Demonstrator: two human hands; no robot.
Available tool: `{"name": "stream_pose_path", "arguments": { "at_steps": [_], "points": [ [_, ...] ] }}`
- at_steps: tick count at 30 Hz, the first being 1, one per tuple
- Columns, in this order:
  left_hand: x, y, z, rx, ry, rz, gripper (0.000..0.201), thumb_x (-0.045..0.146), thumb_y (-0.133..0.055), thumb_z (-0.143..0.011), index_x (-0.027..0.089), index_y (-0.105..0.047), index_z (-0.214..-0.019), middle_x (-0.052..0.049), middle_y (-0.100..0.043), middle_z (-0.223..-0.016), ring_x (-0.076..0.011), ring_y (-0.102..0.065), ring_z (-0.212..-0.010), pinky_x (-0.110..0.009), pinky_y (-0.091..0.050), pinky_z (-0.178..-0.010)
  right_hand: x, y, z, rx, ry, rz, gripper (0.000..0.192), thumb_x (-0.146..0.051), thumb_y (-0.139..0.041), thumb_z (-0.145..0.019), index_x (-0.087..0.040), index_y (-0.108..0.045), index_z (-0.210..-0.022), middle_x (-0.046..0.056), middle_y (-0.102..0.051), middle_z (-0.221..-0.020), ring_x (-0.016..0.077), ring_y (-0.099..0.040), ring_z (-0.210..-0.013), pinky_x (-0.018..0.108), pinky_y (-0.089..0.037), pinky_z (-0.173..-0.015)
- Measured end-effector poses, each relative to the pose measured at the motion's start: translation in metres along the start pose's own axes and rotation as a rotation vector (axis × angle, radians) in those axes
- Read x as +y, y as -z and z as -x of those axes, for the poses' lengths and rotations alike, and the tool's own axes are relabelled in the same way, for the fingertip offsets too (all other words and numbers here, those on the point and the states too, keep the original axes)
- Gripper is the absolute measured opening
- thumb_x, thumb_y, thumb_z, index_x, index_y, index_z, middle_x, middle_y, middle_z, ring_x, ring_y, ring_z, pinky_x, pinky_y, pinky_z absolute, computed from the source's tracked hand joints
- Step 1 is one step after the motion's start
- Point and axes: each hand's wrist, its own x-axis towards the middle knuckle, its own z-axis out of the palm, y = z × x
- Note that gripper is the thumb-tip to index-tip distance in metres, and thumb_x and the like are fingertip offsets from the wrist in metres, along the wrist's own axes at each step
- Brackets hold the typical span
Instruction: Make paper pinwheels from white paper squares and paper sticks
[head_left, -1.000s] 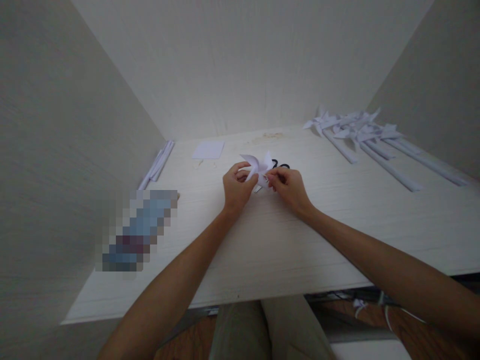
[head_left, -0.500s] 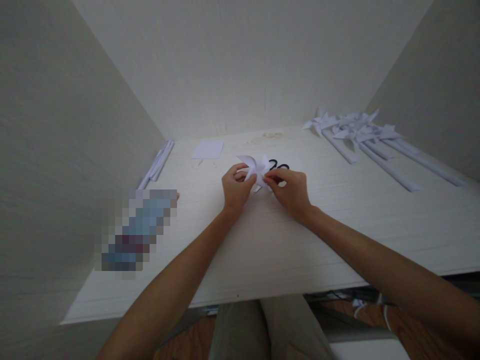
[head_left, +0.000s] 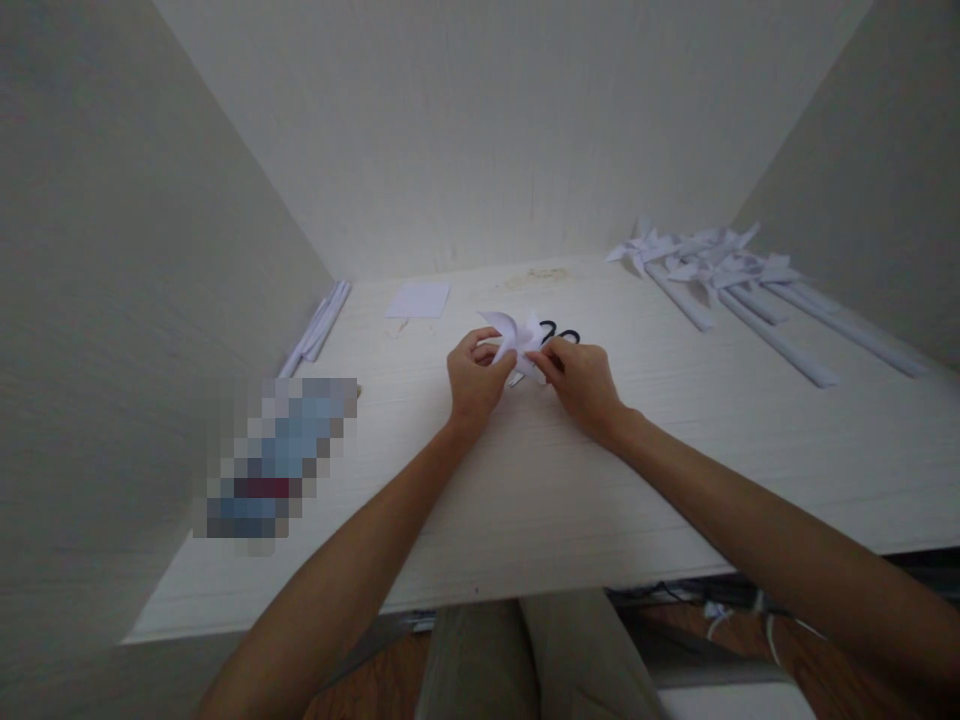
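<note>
A white folded paper pinwheel (head_left: 514, 335) is held just above the middle of the pale wooden table (head_left: 525, 480). My left hand (head_left: 474, 378) grips its left side with thumb and fingers. My right hand (head_left: 579, 380) pinches its right side, fingertips close to the centre folds. Both hands nearly touch each other. Right behind the pinwheel lie black-handled scissors (head_left: 561, 334), mostly hidden by the paper and my right hand.
Several finished paper pinwheels on rolled sticks (head_left: 720, 275) lie at the far right. Rolled paper sticks (head_left: 319, 325) rest along the left wall. A square paper sheet (head_left: 418, 299) lies at the back. A blurred-out object (head_left: 281, 455) sits near the left wall. Walls enclose three sides.
Both hands stay on the pinwheel; my right fingertips have shifted slightly on the paper. The view has moved a little.
</note>
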Motion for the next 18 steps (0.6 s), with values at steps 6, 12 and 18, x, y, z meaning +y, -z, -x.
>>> {"name": "stream_pose_path", "arguments": {
  "at_steps": [6, 12, 18],
  "points": [
    [-0.0017, 0.0, 0.0005, -0.028, -0.03, -0.016, 0.022, 0.011, -0.058, -0.055, 0.015, -0.055, -0.077, 0.003, -0.059, -0.053, -0.0098, -0.056, -0.047, -0.019, -0.044, -0.046, -0.0032, 0.0007, 0.0008, -0.003, 0.05, -0.04, 0.02, -0.025, -0.05, -0.076, -0.016, -0.048, -0.059, 0.0, -0.052, -0.053, 0.0094, -0.043, -0.048, 0.022, -0.028, -0.049],
    [0.001, -0.0008, 0.0022, -0.044, -0.065, -0.028, 0.022, 0.009, -0.057, -0.055, 0.015, -0.054, -0.077, 0.003, -0.059, -0.054, -0.0094, -0.057, -0.049, -0.018, -0.043, -0.046, -0.0065, 0.003, 0.0002, 0.007, -0.001, -0.153, 0.021, -0.021, -0.052, -0.073, -0.016, -0.049, -0.052, -0.001, -0.051, -0.049, 0.0086, -0.041, -0.046, 0.022, -0.028, -0.048],
    [0.0015, 0.0, 0.0022, -0.05, -0.092, -0.033, 0.02, 0.009, -0.057, -0.056, 0.015, -0.054, -0.076, 0.004, -0.058, -0.053, -0.0088, -0.056, -0.05, -0.018, -0.044, -0.047, -0.0066, 0.0031, -0.0005, 0.042, -0.069, -0.254, 0.018, -0.023, -0.054, -0.071, -0.015, -0.056, -0.054, -0.001, -0.052, -0.048, 0.0084, -0.042, -0.044, 0.021, -0.029, -0.046]
  ]
}}
